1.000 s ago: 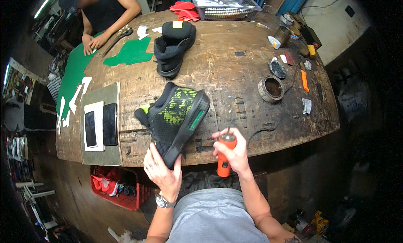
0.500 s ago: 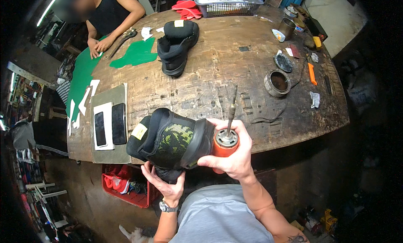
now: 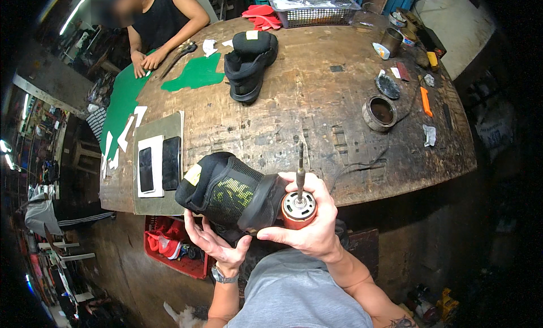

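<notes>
Before my body, over the table's near edge, is a black shoe (image 3: 232,193) with a yellow-green mesh pattern and a pale yellow label. My left hand (image 3: 216,244), a watch on its wrist, cups the shoe from below with thumb and fingers spread around it. In my right hand (image 3: 318,215) is an orange-red rotary tool (image 3: 300,210) with a silver end and a thin dark shaft pointing up. The fingers curl around its body, right beside the shoe's sole; whether tool and sole touch is hidden.
A matching black shoe pair (image 3: 249,67) stands farther back on the wooden table (image 3: 271,118). Two phones (image 3: 171,164) lie on a folder at left. A round tin (image 3: 379,113) and orange cutter (image 3: 426,101) are at right. A co-worker's hands (image 3: 148,61) rest on green sheet material.
The tool's shaft has swung to the left and stands more upright. My right hand and the shoe have shifted slightly lower. The whole view has shifted a little.
</notes>
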Demonstrator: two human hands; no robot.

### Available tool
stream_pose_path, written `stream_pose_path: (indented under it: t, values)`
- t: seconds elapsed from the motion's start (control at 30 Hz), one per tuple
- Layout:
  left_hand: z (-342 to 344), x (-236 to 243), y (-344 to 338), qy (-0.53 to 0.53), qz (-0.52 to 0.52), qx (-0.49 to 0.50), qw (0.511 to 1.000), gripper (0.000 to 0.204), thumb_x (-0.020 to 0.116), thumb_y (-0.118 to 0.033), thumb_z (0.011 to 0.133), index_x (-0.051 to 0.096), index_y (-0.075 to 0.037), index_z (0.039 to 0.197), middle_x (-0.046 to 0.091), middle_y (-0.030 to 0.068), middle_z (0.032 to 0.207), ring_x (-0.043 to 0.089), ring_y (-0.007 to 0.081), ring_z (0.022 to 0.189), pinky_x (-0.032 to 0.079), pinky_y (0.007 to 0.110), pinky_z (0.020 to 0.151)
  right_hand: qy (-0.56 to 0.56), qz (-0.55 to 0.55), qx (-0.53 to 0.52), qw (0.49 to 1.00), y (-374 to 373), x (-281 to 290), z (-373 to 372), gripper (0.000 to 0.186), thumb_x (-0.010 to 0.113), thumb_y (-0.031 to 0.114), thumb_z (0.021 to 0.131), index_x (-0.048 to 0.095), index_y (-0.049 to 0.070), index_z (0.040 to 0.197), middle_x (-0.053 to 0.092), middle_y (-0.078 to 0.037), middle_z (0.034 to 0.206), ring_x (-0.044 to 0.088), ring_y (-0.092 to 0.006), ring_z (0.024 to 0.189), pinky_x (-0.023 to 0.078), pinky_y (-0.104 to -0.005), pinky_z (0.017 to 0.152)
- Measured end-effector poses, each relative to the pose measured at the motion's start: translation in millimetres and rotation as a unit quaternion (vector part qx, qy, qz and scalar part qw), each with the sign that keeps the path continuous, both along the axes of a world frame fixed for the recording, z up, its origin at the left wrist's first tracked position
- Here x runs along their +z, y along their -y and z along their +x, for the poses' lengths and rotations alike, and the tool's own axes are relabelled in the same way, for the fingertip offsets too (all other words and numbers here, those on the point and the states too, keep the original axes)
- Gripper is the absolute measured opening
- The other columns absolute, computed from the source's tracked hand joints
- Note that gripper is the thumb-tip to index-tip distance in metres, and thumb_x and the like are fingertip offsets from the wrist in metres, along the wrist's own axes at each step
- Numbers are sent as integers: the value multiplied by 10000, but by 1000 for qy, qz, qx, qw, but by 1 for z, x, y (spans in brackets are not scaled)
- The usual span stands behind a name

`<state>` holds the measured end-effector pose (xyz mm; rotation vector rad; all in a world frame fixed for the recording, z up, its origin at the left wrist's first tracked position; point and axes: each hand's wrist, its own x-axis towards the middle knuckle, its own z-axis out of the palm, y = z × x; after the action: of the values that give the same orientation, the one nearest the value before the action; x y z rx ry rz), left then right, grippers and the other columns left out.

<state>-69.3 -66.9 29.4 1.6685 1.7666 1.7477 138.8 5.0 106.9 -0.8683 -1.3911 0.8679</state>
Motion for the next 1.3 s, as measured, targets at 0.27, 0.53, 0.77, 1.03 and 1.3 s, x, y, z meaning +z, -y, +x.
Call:
stream_pose_path:
  t: [0.27, 0.53, 0.77, 1.03, 1.3]
  values:
    - [1, -2, 2, 18, -2, -6, 1000, 1401, 919, -600, 671, 75, -25, 1629, 177, 226, 1661, 230, 400, 1530, 304, 534, 1167, 13, -24, 44, 999, 7, 1, 9, 822, 1058, 278, 548, 573, 15, 1156, 636, -171, 1281, 640, -241, 1161, 509, -376, 1008]
    - [3, 1, -2, -17, 13, -16, 1000, 1315, 877, -587, 726, 104, -14, 1621, 168, 250, 1655, 227, 422, 1529, 281, 540, 1193, 31, 4, 30, 999, 6, 0, 9, 839, 1057, 300, 554, 580, 4, 1177, 641, -152, 1238, 648, -215, 1110, 518, -350, 978]
    - [25, 61, -7, -233, 37, -68, 969, 1044, 820, -459, 791, 294, 0, 1568, 313, 331, 1588, 293, 524, 1483, 248, 653, 1193, 60, -25, -23, 998, 13, 13, 2, 755, 1020, 320, 600, 593, -11, 1127, 635, -186, 1107, 667, -330, 990, 548, -412, 881]
    - [13, 91, -43, -207, 12, -140, 968, 1201, 991, -391, 604, 331, -9, 1532, 434, 316, 1498, 472, 500, 1361, 399, 585, 1139, 65, -40, 65, 995, 21, 27, 9, 618, 984, 253, 691, 610, -19, 1101, 651, -196, 1111, 681, -319, 1000, 555, -388, 891]
    - [14, 96, -32, -232, 39, -74, 969, 1184, 1007, -462, 545, 358, -84, 1460, 476, 253, 1377, 532, 435, 1226, 464, 567, 1014, -6, -119, 162, 980, 31, 29, 13, 631, 972, 105, 715, 545, 0, 1168, 642, -223, 1236, 697, -112, 767, 576, -250, 699]
